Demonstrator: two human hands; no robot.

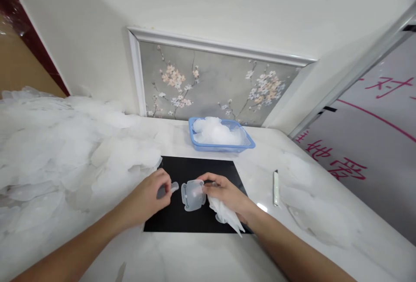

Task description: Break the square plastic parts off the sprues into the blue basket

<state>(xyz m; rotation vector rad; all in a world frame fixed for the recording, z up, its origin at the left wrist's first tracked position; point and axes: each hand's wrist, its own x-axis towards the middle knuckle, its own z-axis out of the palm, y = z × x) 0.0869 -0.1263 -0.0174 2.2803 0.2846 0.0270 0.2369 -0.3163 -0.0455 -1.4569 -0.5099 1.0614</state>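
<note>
My left hand hovers over the black mat with its fingers pinched on a small translucent plastic piece. My right hand is closed on a bunch of thin white film pieces that hang from under its palm, and its fingertips touch a translucent, squarish plastic part lying on the mat between both hands.
A big heap of white translucent sheets fills the left of the marble table. A blue basket with white pieces stands behind the mat. A slim white tool and more film lie at right, by a whiteboard.
</note>
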